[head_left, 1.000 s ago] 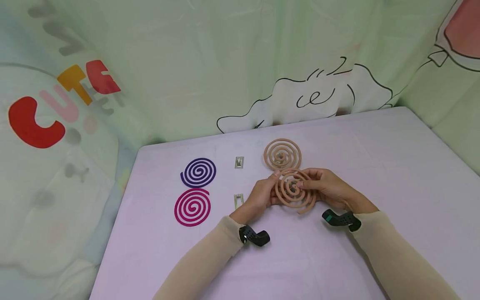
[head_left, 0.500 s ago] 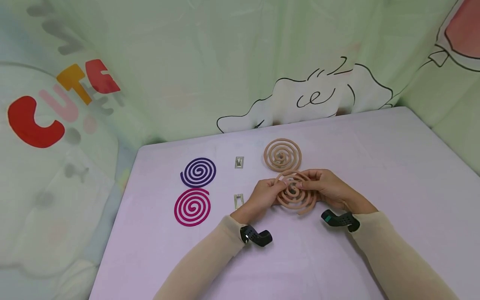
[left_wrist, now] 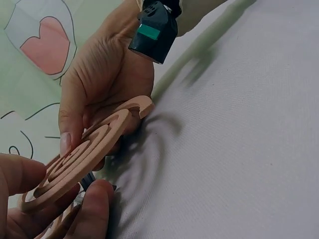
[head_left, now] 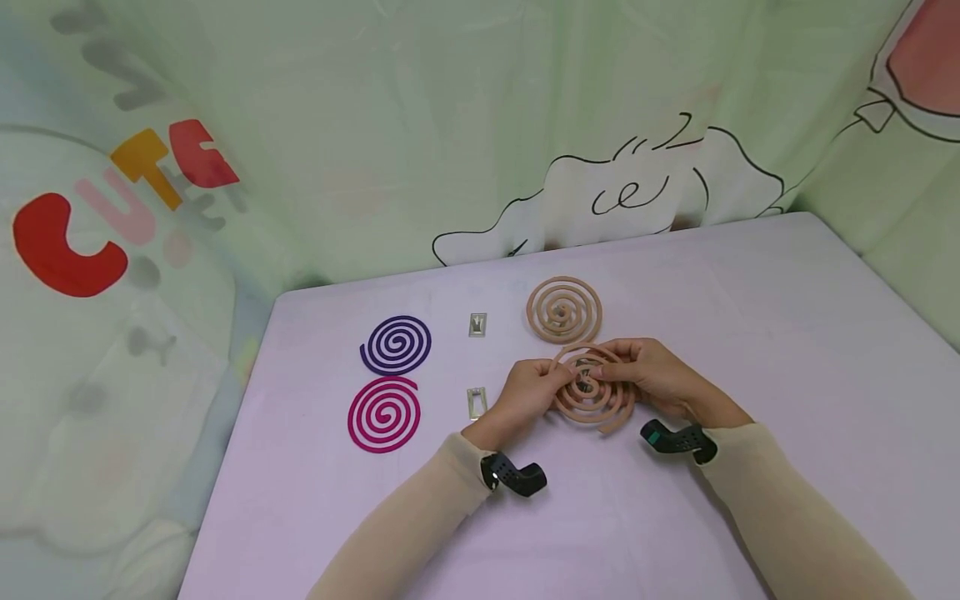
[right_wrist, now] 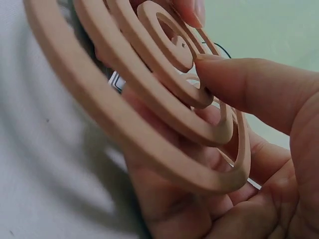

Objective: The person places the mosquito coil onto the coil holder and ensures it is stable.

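Note:
A tan mosquito coil is held between both hands above the table, tilted in the left wrist view. My left hand pinches its left side, thumb near the centre and fingers underneath. From the right, my right hand grips it, its thumb pressing by the middle of the spiral. A small dark metal piece shows at the coil's centre, partly covered by thumbs and rings. Just behind, another tan mosquito coil lies on the table with something metallic under its middle.
A purple mosquito coil and a pink one lie to the left. Two small rectangular metal coil stands, one farther back and one nearer, rest between them and the hands. Curtain-like printed cloth borders the table.
My left thumb has moved from the coil's left edge in toward its centre, beside the right thumb. The held coil has shifted slightly toward me.

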Demonstrator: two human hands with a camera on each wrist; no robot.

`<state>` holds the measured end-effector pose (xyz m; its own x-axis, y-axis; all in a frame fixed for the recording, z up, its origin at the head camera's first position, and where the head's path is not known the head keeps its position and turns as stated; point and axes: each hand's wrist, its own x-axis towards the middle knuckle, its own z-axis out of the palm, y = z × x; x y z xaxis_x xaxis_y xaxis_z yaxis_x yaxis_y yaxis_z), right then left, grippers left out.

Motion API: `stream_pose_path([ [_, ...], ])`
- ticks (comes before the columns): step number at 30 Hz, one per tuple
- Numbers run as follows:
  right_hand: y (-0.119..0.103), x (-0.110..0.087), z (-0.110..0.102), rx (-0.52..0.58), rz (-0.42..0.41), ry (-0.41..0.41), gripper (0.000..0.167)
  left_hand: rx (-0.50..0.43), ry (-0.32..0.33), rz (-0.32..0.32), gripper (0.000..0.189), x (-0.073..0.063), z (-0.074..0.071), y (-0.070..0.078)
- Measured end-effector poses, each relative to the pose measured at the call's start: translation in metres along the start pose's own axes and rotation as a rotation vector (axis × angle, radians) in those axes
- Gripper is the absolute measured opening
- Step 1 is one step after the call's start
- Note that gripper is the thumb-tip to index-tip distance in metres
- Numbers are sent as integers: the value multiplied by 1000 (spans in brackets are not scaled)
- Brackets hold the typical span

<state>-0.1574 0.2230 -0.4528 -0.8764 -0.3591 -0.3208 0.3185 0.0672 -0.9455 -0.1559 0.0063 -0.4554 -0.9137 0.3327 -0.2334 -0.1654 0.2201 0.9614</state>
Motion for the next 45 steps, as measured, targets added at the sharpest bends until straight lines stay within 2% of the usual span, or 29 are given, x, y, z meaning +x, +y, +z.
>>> stream_pose_path([
  [12, -1, 1, 1, -7, -6, 13, 49, -38, 35, 3, 23, -2, 2, 0],
  [21, 0, 1, 0, 1, 0, 19, 53, -80, 43, -10, 28, -1, 1, -2],
  [28, 1, 2, -1, 24, -21, 14, 52, -66, 59, 6, 19, 2, 0, -5],
  [36, 0, 1, -1, 8, -15, 43, 57, -118, 42, -2, 9, 3, -2, -6],
  [45, 0, -1, -1, -8, -25, 46, 61, -175, 19, -3, 25, 4, -2, -7],
])
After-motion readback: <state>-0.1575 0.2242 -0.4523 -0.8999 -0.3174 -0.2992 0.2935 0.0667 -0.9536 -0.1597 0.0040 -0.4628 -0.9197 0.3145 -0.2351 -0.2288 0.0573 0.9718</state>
